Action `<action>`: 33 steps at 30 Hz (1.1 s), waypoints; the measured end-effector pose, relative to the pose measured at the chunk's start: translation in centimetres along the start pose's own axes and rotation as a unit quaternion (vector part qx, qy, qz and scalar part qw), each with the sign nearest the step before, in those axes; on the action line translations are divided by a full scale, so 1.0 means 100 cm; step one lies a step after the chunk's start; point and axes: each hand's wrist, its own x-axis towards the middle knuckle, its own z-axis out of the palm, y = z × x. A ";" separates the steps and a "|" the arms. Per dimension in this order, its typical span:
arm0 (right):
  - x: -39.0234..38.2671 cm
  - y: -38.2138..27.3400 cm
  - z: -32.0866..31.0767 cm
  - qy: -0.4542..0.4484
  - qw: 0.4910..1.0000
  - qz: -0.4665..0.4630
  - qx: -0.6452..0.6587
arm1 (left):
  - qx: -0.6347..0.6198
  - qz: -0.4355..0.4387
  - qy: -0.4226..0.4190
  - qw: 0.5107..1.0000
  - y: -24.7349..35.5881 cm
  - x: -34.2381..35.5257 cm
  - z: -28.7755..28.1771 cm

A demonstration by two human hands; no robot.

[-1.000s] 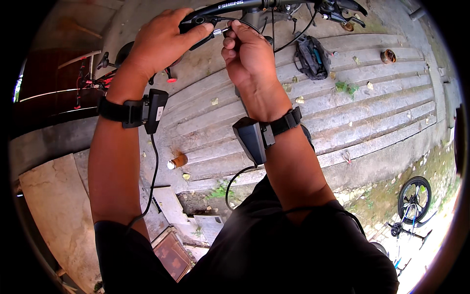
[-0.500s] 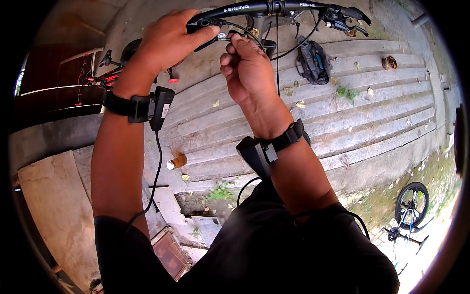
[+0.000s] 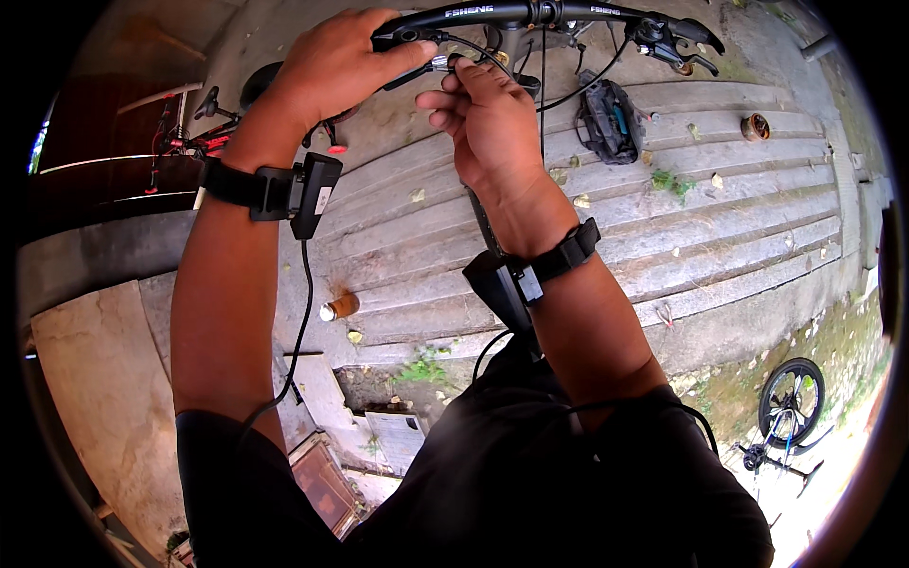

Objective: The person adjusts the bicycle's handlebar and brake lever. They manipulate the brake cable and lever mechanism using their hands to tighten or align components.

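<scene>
A black bicycle handlebar [image 3: 502,13] runs across the top of the view. My left hand [image 3: 341,66] is closed round its left end, the thumb lying along the brake lever mount. A small silver barrel adjuster [image 3: 440,63] shows just beyond that thumb. Beside the adjuster, my right hand [image 3: 497,118] pinches the brake cable with thumb and forefinger, the other fingers loosely curled. The fingertips partly hide the cable there. At the bar's right end sits another brake lever [image 3: 699,40], with a black cable [image 3: 592,87] looping from it.
Long concrete steps [image 3: 720,204] lie below the bar. On them are a dark open bag [image 3: 609,118], a rusty tin [image 3: 755,127] and a brownish jar [image 3: 341,306]. A red bicycle [image 3: 213,142] stands at the left, another bicycle [image 3: 792,407] at the lower right. Wooden boards [image 3: 104,379] lean at the left.
The handlebar and both hands have shifted slightly right in view. My right hand's lower fingers have uncurled a little, while its thumb and forefinger stay at the cable.
</scene>
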 end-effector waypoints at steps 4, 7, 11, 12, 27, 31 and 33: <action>-0.002 -0.004 0.005 0.012 1.000 0.007 0.003 | 0.006 0.039 0.062 0.997 -0.009 -0.004 0.009; -0.007 -0.005 0.006 0.027 0.999 0.016 0.020 | -0.012 0.014 0.018 1.000 -0.004 -0.001 0.007; -0.007 -0.001 0.006 0.012 1.000 0.015 -0.019 | -0.009 0.033 0.005 0.999 -0.010 -0.001 0.006; -0.006 0.000 0.006 0.012 1.000 0.019 -0.016 | -0.031 0.033 -0.005 0.999 -0.012 0.000 0.006; 0.015 0.016 -0.008 -0.026 0.992 0.105 0.060 | -0.017 0.000 -0.016 1.000 0.014 -0.007 -0.005; 0.001 0.026 -0.005 -0.003 0.994 0.088 0.066 | -0.005 0.025 -0.007 1.000 0.004 0.000 -0.002; 0.008 0.017 -0.006 -0.035 0.994 0.075 0.075 | 0.041 0.013 -0.012 0.999 0.024 -0.008 -0.008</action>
